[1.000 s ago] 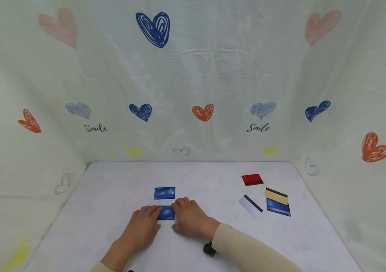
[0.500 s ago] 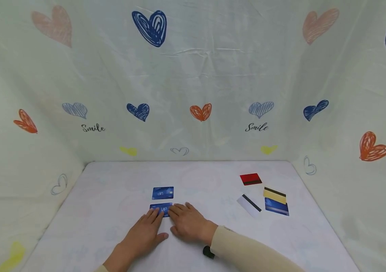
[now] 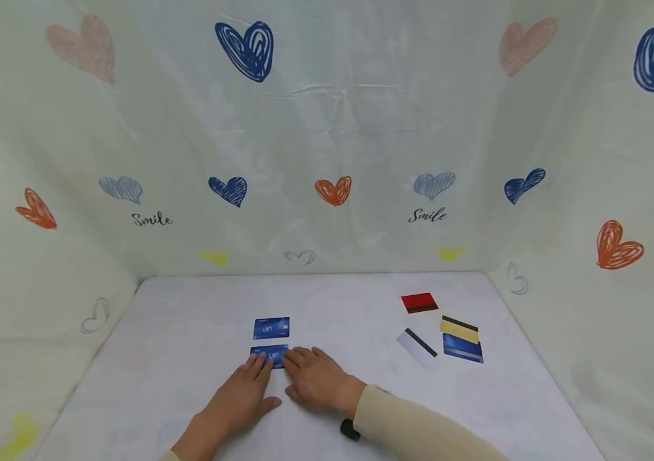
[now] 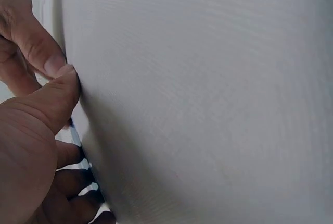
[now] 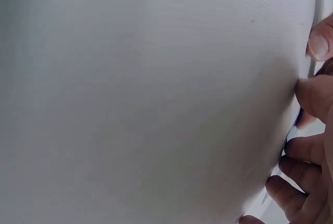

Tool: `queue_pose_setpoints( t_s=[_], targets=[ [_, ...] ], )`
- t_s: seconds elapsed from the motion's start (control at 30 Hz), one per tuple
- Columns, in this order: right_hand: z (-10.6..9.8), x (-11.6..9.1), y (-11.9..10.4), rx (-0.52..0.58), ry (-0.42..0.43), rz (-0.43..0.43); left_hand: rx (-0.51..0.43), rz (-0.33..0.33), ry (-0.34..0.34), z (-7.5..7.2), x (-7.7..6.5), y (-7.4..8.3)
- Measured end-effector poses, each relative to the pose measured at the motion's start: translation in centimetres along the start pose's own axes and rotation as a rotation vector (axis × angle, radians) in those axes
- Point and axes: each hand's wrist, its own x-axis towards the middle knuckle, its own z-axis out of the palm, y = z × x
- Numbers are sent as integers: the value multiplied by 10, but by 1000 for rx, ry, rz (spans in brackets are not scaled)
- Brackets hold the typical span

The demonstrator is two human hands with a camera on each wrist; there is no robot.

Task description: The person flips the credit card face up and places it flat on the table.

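Note:
A blue VIP card (image 3: 257,351) lies flat on the white table, its print upright in the head view. My left hand (image 3: 240,394) rests its extended fingertips on the card's near-left part. At the card's right edge, the fingertips of my right hand (image 3: 319,383) touch it, fingers bent slightly and thumb down by the table. Just beyond, a second blue card (image 3: 271,328) lies parallel with its VIP print upside down. In the left wrist view the left thumb (image 4: 60,96) sits low over the tabletop; the right wrist view shows right fingers (image 5: 304,148) at the surface.
Toward the right lie a red card (image 3: 419,303), a white card with a black stripe (image 3: 417,346), and a yellow card (image 3: 459,329) overlapping another blue card (image 3: 462,349). A heart-printed curtain (image 3: 280,141) stands behind the table. A small black object (image 3: 350,429) shows under the right wrist.
My left hand has gone from the VIP card's left edge to lying over its near part, thumb spread. The card has slid slightly away, toward the second blue card. The view has drifted a little.

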Motion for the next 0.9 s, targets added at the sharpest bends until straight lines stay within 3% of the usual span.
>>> queue_pose_setpoints(
  t_s=[0.2, 0.4, 0.53, 0.73, 0.9],
  targets=[
    [3, -26, 30, 112, -12, 106, -7, -15, 6, -2, 2, 0],
    [14, -87, 86, 182, 44, 213, -7, -41, -34, 3, 2, 1],
    [20, -125, 115, 177, 32, 318, -12, -49, -37, 4, 1, -1],
    [26, -165, 133, 193, 14, 456, -30, -61, -50, 4, 1, -1],
    [30, -172, 136, 252, 22, 485, -39, -59, -48, 5, -1, 0]
  ],
)
